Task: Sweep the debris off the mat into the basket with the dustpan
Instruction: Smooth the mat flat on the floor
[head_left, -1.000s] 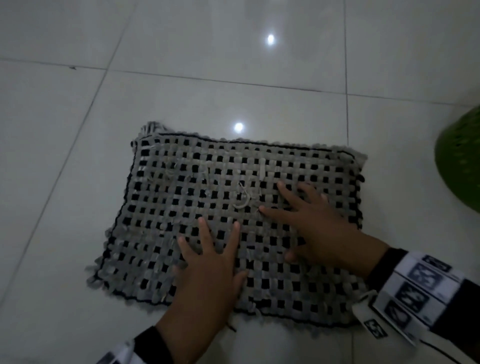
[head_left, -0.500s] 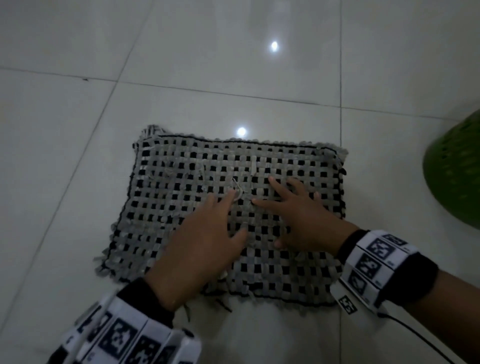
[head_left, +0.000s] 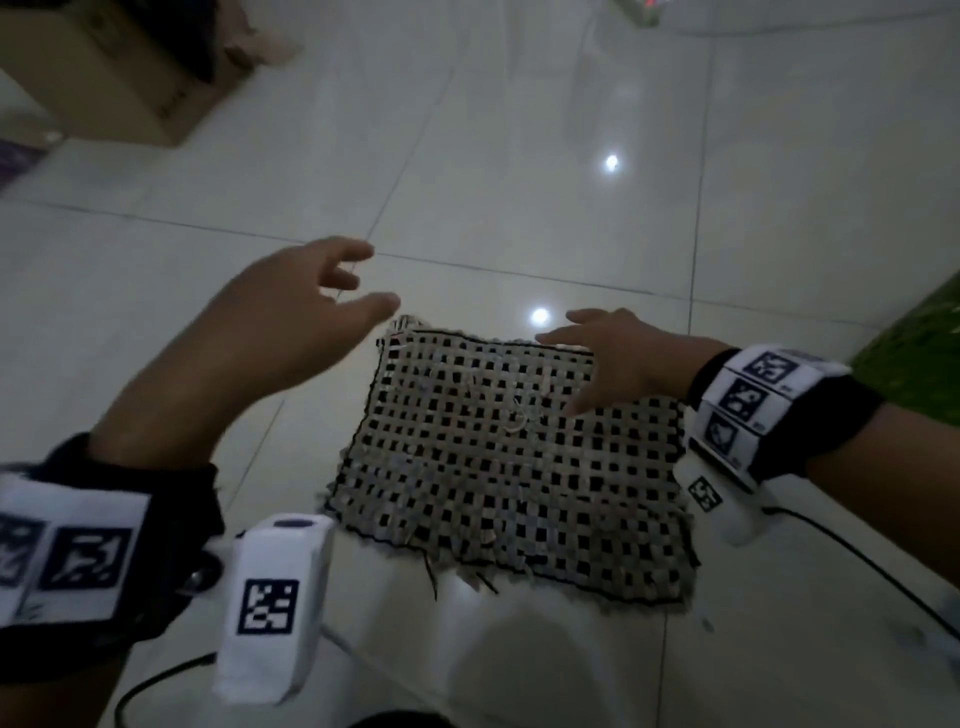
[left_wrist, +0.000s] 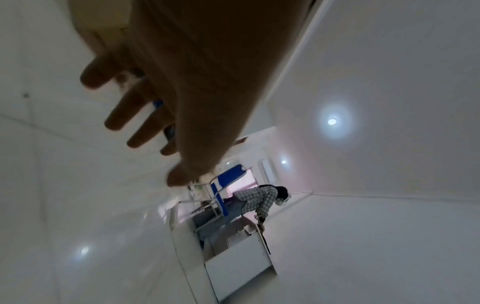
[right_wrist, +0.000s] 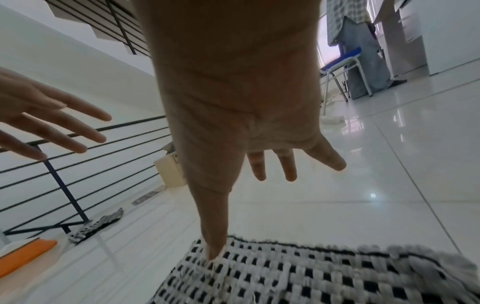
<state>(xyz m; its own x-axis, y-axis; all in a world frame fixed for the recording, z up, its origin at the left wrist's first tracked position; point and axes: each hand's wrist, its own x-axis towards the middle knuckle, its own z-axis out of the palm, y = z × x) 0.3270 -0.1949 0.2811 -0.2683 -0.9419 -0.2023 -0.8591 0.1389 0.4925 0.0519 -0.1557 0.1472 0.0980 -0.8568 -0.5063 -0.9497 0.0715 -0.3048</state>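
A grey-and-black woven mat lies on the white tiled floor. Pale thread-like debris sits near its middle. My right hand hovers over the mat's far edge with straight, spread fingers, and its thumb tip touches the weave beside the debris. Off the mat's far-left corner, my left hand is raised above the floor, fingers spread and empty. The green basket shows at the right edge. An orange-and-white object, possibly the dustpan, lies on the floor to the left.
A cardboard box stands at the far left. A black railing runs along the left, with a second woven mat at its foot. Further off, another person stands by a blue chair.
My left hand has lifted off the mat and swung out to the far left. My right hand has slid toward the mat's far edge. The head view has tilted up.
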